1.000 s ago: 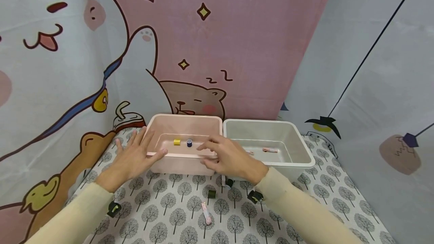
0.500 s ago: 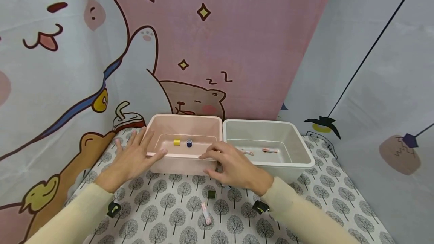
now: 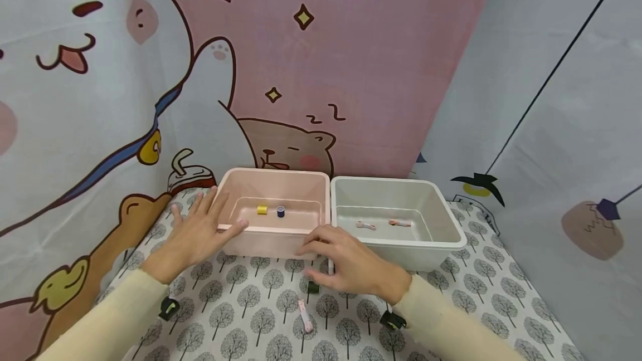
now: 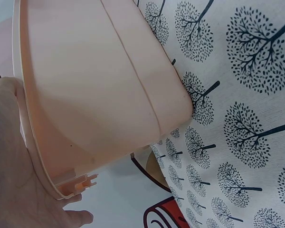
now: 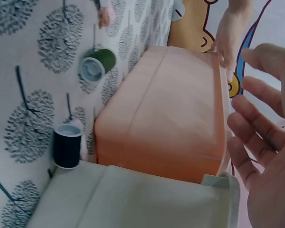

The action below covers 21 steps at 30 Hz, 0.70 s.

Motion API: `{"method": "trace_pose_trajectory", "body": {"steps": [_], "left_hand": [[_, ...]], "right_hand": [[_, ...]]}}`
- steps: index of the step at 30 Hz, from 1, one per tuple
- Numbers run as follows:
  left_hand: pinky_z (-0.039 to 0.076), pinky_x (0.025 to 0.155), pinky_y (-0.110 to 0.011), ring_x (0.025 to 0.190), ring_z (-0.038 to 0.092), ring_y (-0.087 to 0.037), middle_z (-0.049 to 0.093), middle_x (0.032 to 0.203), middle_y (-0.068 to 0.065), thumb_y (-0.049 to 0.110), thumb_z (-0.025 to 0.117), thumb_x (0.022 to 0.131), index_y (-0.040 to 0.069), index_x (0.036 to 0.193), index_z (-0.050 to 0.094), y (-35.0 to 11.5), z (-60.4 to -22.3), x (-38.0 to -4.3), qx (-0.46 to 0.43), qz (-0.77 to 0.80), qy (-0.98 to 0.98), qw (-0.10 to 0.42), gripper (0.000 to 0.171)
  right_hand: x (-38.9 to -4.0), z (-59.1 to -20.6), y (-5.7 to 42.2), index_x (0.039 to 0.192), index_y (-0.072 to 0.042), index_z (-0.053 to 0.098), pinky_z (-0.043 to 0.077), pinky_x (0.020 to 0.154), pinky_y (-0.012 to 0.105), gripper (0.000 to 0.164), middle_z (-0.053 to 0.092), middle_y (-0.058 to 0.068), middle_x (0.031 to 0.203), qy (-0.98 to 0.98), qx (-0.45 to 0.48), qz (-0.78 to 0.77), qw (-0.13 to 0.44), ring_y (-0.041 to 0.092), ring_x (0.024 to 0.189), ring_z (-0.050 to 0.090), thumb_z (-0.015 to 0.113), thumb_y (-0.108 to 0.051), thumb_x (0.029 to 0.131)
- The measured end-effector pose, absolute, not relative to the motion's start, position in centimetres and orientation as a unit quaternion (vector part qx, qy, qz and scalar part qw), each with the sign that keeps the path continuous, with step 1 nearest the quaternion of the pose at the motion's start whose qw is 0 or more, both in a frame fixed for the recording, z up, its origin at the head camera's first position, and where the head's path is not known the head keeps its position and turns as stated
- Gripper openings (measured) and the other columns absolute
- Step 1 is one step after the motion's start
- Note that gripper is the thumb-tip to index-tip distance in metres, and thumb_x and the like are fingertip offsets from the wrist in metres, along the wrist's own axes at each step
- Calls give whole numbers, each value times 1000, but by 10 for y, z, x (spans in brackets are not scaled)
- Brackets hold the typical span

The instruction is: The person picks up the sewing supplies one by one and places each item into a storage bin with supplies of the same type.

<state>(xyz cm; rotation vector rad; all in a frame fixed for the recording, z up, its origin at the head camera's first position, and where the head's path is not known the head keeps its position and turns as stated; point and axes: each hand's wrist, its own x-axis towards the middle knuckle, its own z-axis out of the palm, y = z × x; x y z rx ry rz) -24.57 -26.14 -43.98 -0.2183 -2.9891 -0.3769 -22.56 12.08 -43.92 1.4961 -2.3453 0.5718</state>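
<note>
My left hand point(image 3: 193, 233) rests on the front left corner of the pink bin point(image 3: 281, 244), fingers spread over the rim. Inside that bin lie a yellow thread spool point(image 3: 262, 210) and a dark blue thread spool point(image 3: 281, 211). My right hand point(image 3: 353, 266) hovers in front of where the two bins meet, fingers loosely bent and holding nothing. Below its thumb a green thread spool point(image 3: 313, 287) lies on the cloth. The right wrist view also shows a black thread spool point(image 5: 67, 146) by the white bin; in the head view my right hand hides it.
The white bin point(image 3: 396, 249) stands right of the pink one and contains two slim pinkish objects point(image 3: 399, 223). A similar slim pink-and-white object point(image 3: 305, 316) lies on the tree-print cloth point(image 3: 263, 322) near the front. A cartoon-print curtain point(image 3: 371, 71) hangs behind.
My right hand has drawn back from over the pink bin's rim, down and toward me, uncovering the left slim object in the white bin. The left hand stays put.
</note>
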Motion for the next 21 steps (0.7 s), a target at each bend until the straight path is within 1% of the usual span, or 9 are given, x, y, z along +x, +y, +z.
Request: {"method": "trace_pose_trajectory", "body": {"steps": [4, 8, 11, 16, 21], "left_hand": [[-8, 129, -99, 178, 10, -65, 10, 195, -27, 87, 40, 112, 12, 188, 21, -261, -440, -246, -73, -126, -987, 61, 108], [-8, 128, -99, 178, 10, -65, 10, 195, -27, 86, 40, 112, 13, 188, 21, -261, -440, -246, -73, -124, -988, 62, 108], [-8, 128, -99, 178, 10, -65, 10, 195, -27, 86, 40, 112, 13, 188, 21, -261, -440, -246, -74, -123, -988, 62, 107], [-8, 128, -99, 178, 10, -65, 10, 195, -27, 86, 40, 112, 12, 188, 20, -261, -440, -246, -74, -124, -988, 60, 107], [-9, 128, -99, 178, 9, -65, 9, 195, -27, 86, 40, 112, 12, 188, 20, -261, -440, -246, -73, -125, -988, 59, 108]], "right_hand": [[-223, -447, 124, 141, -23, 82, 62, 122, 41, 41, 76, -5, 141, -813, 534, 189, 135, 14, 135, 71, 90, -40, 104], [-221, -456, 125, 140, -24, 81, 62, 122, 37, 43, 76, -6, 143, -811, 545, 177, 121, 12, 135, 72, 92, -42, 102], [-219, -462, 124, 140, -23, 81, 62, 121, 34, 46, 76, -6, 142, -808, 552, 173, 108, 12, 135, 72, 94, -41, 100], [-217, -473, 123, 142, -24, 81, 60, 125, 37, 49, 76, -5, 146, -819, 545, 169, 64, 12, 140, 71, 94, -45, 100], [-217, -484, 123, 148, -26, 78, 57, 129, 40, 53, 74, -5, 152, -830, 536, 156, 16, 12, 146, 67, 90, -49, 103]]}}
